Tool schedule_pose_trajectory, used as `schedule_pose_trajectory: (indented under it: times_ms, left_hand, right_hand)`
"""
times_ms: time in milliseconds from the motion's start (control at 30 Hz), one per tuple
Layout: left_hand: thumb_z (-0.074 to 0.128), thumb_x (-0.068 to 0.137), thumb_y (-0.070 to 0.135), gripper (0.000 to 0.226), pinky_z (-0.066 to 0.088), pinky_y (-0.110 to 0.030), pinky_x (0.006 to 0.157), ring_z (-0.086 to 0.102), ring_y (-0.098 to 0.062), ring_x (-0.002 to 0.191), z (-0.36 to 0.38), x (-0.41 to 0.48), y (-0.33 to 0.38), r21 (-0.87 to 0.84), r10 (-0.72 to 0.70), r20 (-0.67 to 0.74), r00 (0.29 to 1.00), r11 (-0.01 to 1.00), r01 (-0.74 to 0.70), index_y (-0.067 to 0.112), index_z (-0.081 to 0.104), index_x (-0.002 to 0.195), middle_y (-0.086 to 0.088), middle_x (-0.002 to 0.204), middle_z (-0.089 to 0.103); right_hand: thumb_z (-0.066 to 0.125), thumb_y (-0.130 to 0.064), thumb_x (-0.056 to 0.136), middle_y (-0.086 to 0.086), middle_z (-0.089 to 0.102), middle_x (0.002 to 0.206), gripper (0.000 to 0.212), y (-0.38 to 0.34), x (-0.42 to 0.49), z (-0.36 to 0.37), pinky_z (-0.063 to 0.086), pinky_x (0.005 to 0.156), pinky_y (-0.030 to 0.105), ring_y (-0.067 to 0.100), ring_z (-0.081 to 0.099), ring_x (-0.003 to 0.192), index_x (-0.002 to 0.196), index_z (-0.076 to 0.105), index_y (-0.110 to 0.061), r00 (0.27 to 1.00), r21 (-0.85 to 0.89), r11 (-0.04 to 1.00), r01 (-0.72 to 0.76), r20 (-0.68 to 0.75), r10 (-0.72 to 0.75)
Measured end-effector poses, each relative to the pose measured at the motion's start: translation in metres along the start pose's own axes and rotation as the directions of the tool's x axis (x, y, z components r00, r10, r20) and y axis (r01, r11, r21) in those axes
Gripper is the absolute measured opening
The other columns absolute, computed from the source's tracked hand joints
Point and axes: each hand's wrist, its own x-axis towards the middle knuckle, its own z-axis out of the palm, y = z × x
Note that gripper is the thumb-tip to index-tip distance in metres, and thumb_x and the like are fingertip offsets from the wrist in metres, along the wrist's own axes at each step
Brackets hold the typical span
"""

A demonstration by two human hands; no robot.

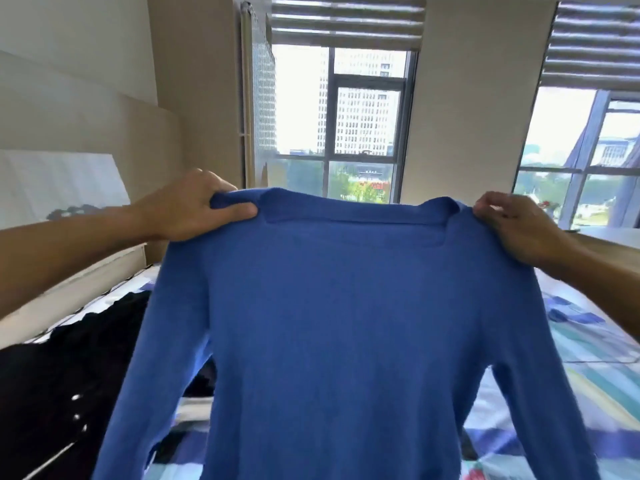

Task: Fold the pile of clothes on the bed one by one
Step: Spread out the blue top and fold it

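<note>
Item: blue long-sleeved top (346, 323), fine knit with a flat collar, held up in the air above the bed (588, 341), spread to full width and hung from its two shoulder points; both sleeves are seen trailing down at the sides, and the hem is cut off by the lower edge of the view. Handling, as judged: light, soft and limp, with no stiffness of its own, so that shape is kept only while it is stretched between two grips; a little give in the knit is to be expected, and a slack hold at the shoulder seams would likely let it slide. The best holding points are taken to be the shoulder seams just outside the collar, as at present. Left hand (194, 209): clamped on the left shoulder, thumb laid across the front of the fabric, fingers curled behind. Right hand (512, 226): pinched on the right shoulder, fingers bunched over the seam. The hands are kept well apart. Beneath and to the left, a dark garment (59, 386) with pale buttons is laid on the patterned bedcover. Beyond: a padded headboard (86, 133), two windows (363, 116) with raised blinds.
</note>
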Motion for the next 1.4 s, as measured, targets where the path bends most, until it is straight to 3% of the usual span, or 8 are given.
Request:
schedule_pose_trajectory:
  times_ms: [200,300,467,600,933,1100,1200,1400]
  left_hand:
    - [0.055,0.094,0.051,0.04,0.045,-0.037,0.069,0.061,-0.027,0.081,0.18,-0.041,-0.056,0.241,-0.328,0.3,0.896,0.935,0.262,0.016,0.058,0.074,-0.003,0.08,0.064]
    - [0.059,0.095,0.048,0.038,0.042,-0.042,0.097,0.051,-0.033,0.122,0.242,-0.048,-0.052,0.431,-0.506,0.255,0.824,0.823,0.371,0.018,0.054,0.117,-0.01,0.129,0.057]
    - [0.055,0.093,0.056,0.057,0.04,-0.044,0.105,0.043,-0.03,0.127,0.316,-0.123,0.003,0.317,-0.357,0.497,0.791,0.923,0.217,0.021,0.045,0.137,-0.007,0.134,0.047]
    - [0.043,0.096,0.065,0.076,0.023,-0.046,0.121,0.011,-0.026,0.153,0.359,-0.193,0.039,0.198,-0.288,0.74,0.608,0.957,0.212,0.024,0.024,0.157,-0.006,0.166,0.013]
    - [0.031,0.094,0.073,0.089,0.008,-0.058,0.123,-0.011,-0.028,0.155,0.393,-0.218,0.052,0.296,-0.359,0.766,0.534,0.933,0.204,0.026,-0.002,0.161,-0.004,0.168,-0.012]
    - [0.026,0.094,0.073,0.088,0.009,-0.057,0.122,-0.012,-0.03,0.154,0.4,-0.216,0.058,0.341,-0.39,0.754,0.528,0.92,0.194,0.024,-0.006,0.161,-0.006,0.168,-0.013]
    - [0.026,0.096,0.07,0.086,0.011,-0.056,0.122,-0.01,-0.031,0.155,0.403,-0.217,0.062,0.366,-0.395,0.738,0.547,0.915,0.168,0.023,-0.005,0.161,-0.007,0.168,-0.011]
    - [0.043,0.095,0.061,0.074,0.013,-0.056,0.121,0.006,-0.03,0.154,0.41,-0.193,0.069,0.276,-0.351,0.631,0.692,0.935,0.224,0.021,0.028,0.156,-0.009,0.166,0.013]
  right_hand:
    - [0.055,-0.029,0.097,0.008,0.058,0.075,0.031,0.104,-0.035,0.149,0.04,0.065,0.034,0.025,0.056,0.077,0.079,0.062,-0.004,0.929,-0.139,0.942,-0.307,0.173,0.328]
    - [0.052,-0.034,0.1,0.017,0.059,0.117,0.029,0.12,-0.054,0.206,0.043,0.092,0.041,0.038,0.056,0.115,0.119,0.054,-0.012,0.88,-0.198,0.878,-0.436,0.113,0.462]
    - [0.069,-0.031,0.09,0.018,0.055,0.125,0.056,0.141,-0.133,0.258,0.044,0.091,0.033,0.035,0.056,0.117,0.137,0.047,-0.008,0.785,-0.324,0.892,-0.316,0.438,0.438]
    - [0.075,-0.031,0.086,0.016,0.06,0.119,0.051,0.162,-0.209,0.268,0.036,0.078,0.025,0.029,0.059,0.108,0.127,0.055,-0.006,0.632,-0.357,0.866,-0.35,0.592,0.499]
    - [0.082,-0.055,0.069,0.016,0.042,0.143,0.098,0.229,-0.254,0.184,0.042,0.106,0.045,0.034,0.046,0.132,0.145,0.038,-0.014,0.524,-0.645,0.668,-0.37,0.449,0.724]
    - [0.086,-0.053,0.067,0.009,0.065,0.074,0.054,0.25,-0.263,0.145,0.042,0.055,0.027,0.022,0.059,0.062,0.088,0.067,-0.007,0.291,-0.599,0.597,-0.534,0.533,0.794]
    - [0.09,-0.035,0.07,0.008,0.062,0.07,0.041,0.247,-0.264,0.124,0.047,0.054,0.026,0.017,0.057,0.058,0.085,0.07,-0.002,0.131,-0.549,0.601,-0.581,0.666,0.735]
    - [0.068,-0.006,0.089,0.005,0.076,0.105,0.024,0.251,-0.27,0.111,0.056,0.088,0.032,0.016,0.071,0.099,0.108,0.073,-0.018,0.409,-0.131,0.653,-0.746,0.683,0.604]
